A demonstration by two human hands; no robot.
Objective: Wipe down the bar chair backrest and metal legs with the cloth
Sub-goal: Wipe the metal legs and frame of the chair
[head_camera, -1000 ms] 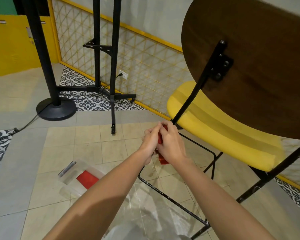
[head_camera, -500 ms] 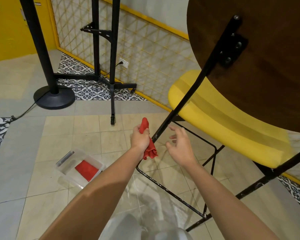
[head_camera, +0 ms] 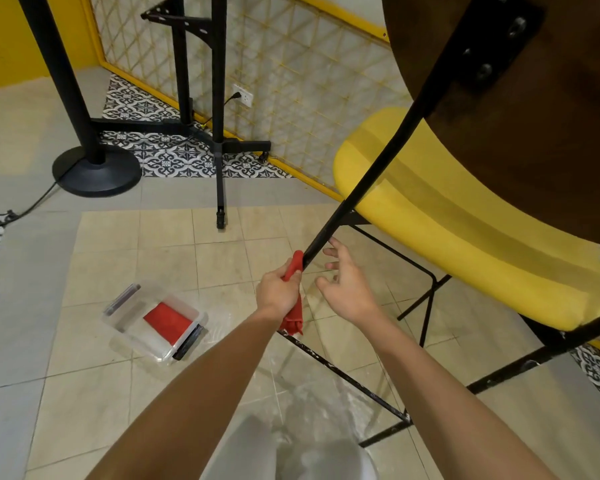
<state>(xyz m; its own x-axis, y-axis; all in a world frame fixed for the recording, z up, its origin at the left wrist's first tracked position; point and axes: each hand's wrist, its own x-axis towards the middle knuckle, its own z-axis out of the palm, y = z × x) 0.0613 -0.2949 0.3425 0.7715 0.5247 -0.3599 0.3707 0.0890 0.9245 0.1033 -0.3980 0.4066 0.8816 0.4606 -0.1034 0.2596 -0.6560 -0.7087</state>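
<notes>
The bar chair fills the right side: a dark wooden backrest (head_camera: 541,116), a yellow seat (head_camera: 447,216) and black metal legs. One slanted black leg (head_camera: 368,181) runs from the backrest bracket down to the middle of the view. My left hand (head_camera: 278,293) grips a red cloth (head_camera: 294,308) and holds it against this leg at its lower part; the cloth's tail hangs below my fist. My right hand (head_camera: 349,284) hovers just right of the leg with fingers spread and relaxed, holding nothing.
A clear plastic box (head_camera: 155,320) with another red cloth in it lies on the tiled floor to the left. A black round-based pole (head_camera: 96,169) and a black stand (head_camera: 219,147) rise behind. The chair's footrest bar (head_camera: 343,374) crosses low in front.
Both hands were together on the cloth at the leg. The right hand let go and moved aside; the left hand keeps the cloth and has slid lower along the leg.
</notes>
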